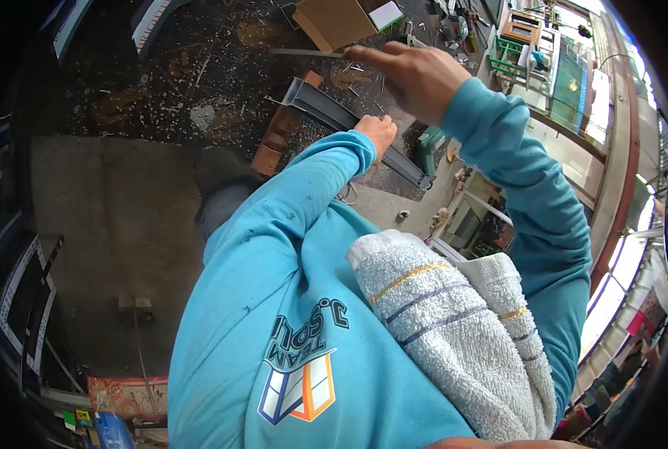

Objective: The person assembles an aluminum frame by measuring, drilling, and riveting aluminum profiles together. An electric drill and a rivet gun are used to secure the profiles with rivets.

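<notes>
My left hand [377,135] is closed around a grey metal profile [326,106], which lies slantwise near the edge of the dark workbench. Its far end rests by a reddish-brown block [278,138]. Raised above the bench, my right hand [421,78] grips a long thin flat tool [304,52] that looks like a file, with the index finger stretched along it. The tool points left, apart from the profile. Motion blurs it a little, and its handle is hidden in my palm.
Metal shavings and scraps litter the dark workbench [222,82]. An open cardboard box [334,24] stands at its far side, near a heap of tools [457,30]. A green tool [428,146] sits beyond my left hand. A white towel [446,322] hangs over my shoulder.
</notes>
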`<state>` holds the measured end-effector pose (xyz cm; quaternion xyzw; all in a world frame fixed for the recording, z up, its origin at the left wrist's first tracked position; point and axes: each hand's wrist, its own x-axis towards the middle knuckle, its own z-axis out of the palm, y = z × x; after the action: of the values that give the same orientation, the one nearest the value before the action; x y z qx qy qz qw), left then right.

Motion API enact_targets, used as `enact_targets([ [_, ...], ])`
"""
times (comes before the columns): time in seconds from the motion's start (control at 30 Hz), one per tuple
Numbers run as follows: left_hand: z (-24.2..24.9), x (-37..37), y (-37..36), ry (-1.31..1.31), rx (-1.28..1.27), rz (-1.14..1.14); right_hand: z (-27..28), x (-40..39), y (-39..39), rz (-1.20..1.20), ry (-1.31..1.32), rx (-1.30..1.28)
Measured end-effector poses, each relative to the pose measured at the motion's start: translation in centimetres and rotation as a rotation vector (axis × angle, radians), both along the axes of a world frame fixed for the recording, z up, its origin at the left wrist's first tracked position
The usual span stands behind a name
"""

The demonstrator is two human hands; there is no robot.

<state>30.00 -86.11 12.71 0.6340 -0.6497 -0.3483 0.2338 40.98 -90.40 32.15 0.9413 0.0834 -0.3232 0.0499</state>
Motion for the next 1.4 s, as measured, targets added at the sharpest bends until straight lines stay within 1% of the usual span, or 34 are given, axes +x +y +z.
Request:
enact_targets([
  [0.03, 0.5, 0.4, 0.2, -0.002, 0.002, -0.01, -0.2, -0.6, -1.5, -0.03, -0.099, 0.085],
  [0.07, 1.0, 0.7, 0.4, -0.002, 0.004, -0.017, -0.3, -1.5, -2.5, -0.157, -0.108, 0.113],
  [0.1, 1.2, 0.9, 0.5, -0.002, 0.008, -0.02, -0.7, -2.4, -3.8, -0.198, -0.124, 0.157],
  [0.17, 1.2, 0.7, 0.8, 0.039, -0.066, 0.087, -2.2, -5.1, -6.8, -0.277, -0.147, 0.252],
  [0.2, 1.3, 0.4, 0.9, 0.063, -0.101, 0.14, -3.5, -6.9, -8.3, -0.345, -0.144, 0.32],
  [0.3, 1.7, 0.9, 1.1, -0.015, -0.286, 0.129, -8.4, -12.4, -11.7, -0.408, -0.306, 0.528],
  [0.33, 1.1, 0.7, 1.9, 0.002, -0.567, 0.267, -9.9, -14.2, -12.4, -0.482, -0.321, 0.569],
  [0.4, 3.4, 2.8, 4.3, 0.163, -0.553, 0.365, -12.9, -16.9, -13.5, -0.551, -0.348, 0.571],
  [0.43, 4.1, 4.0, 5.8, 0.244, -0.549, 0.531, -14.2, -18.3, -13.9, -0.59, -0.362, 0.572],
  [0.47, 4.1, 5.5, 7.4, 0.248, -0.567, 0.746, -15.5, -19.3, -14.3, -0.643, -0.365, 0.593],
  [0.5, 4.2, 7.1, 9.1, 0.234, -0.45, 0.892, -16.5, -20.0, -14.4, -0.665, -0.391, 0.625],
  [0.53, 3.4, 9.0, 10.6, 0.103, -0.317, 0.949, -17.4, -20.7, -14.3, -0.688, -0.413, 0.656],
  [0.57, 2.8, 10.6, 12.2, 0.048, -0.203, 0.923, -18.2, -21.2, -14.2, -0.71, -0.434, 0.687],
  [0.6, 3.9, 12.2, 13.0, 0.067, -0.005, 0.834, -19.0, -21.5, -14.1, -0.728, -0.429, 0.728],
  [0.63, 3.4, 13.6, 13.5, 0.091, 0.03, 0.708, -19.4, -21.6, -14.0, -0.754, -0.415, 0.748],
  [0.7, 2.6, 15.9, 13.6, 0.094, 0.186, 0.492, -20.2, -21.8, -13.7, -0.806, -0.383, 0.788],
  [0.73, 3.3, 16.5, 13.0, 0.019, 0.213, 0.438, -20.7, -21.9, -13.5, -0.795, -0.433, 0.835],
  [0.83, 4.2, 17.5, 12.0, -0.185, 0.198, 0.323, -21.5, -22.1, -13.5, -0.808, -0.434, 0.848],
  [0.87, 4.8, 17.5, 11.7, -0.225, 0.131, 0.289, -21.5, -22.1, -13.5, -0.795, -0.442, 0.835],
  [0.97, 5.0, 17.6, 11.6, -0.258, 0.051, 0.255, -21.3, -22.5, -13.5, -0.765, -0.457, 0.797],
  [1.1, 5.1, 17.5, 11.9, -0.304, 0.049, 0.205, -20.8, -22.5, -13.5, -0.741, -0.446, 0.744],
  [1.17, 5.7, 17.2, 11.3, -0.314, 0.034, 0.167, -21.0, -22.7, -12.7, -0.759, -0.444, 0.648],
  [1.2, 5.5, 17.4, 11.2, -0.308, 0.04, 0.161, -19.2, -22.6, -11.6, -0.802, -0.418, 0.591],
  [1.23, 5.0, 17.7, 11.4, -0.293, 0.035, 0.146, -19.3, -23.2, -11.7, -0.619, -0.626, 0.526],
  [1.27, 4.3, 18.1, 11.7, -0.343, 0.042, 0.146, -18.2, -24.2, -11.2, -0.644, -0.667, 0.516],
  [1.3, 3.5, 18.7, 12.0, -0.372, 0.016, 0.122, -17.0, -25.6, -11.1, -0.717, -0.756, 0.583],
  [1.33, 3.0, 19.4, 12.6, -0.374, 0.04, 0.099, -15.2, -28.2, -11.0, -0.878, -0.75, 0.635],
  [1.37, 3.5, 19.4, 12.5, -0.336, 0.051, 0.099, -14.0, -30.5, -10.8, -1.041, -0.752, 0.701],
  [1.4, 4.1, 19.2, 12.4, -0.302, 0.087, 0.112, -12.9, -33.2, -11.2, -1.156, -0.739, 0.65],
])
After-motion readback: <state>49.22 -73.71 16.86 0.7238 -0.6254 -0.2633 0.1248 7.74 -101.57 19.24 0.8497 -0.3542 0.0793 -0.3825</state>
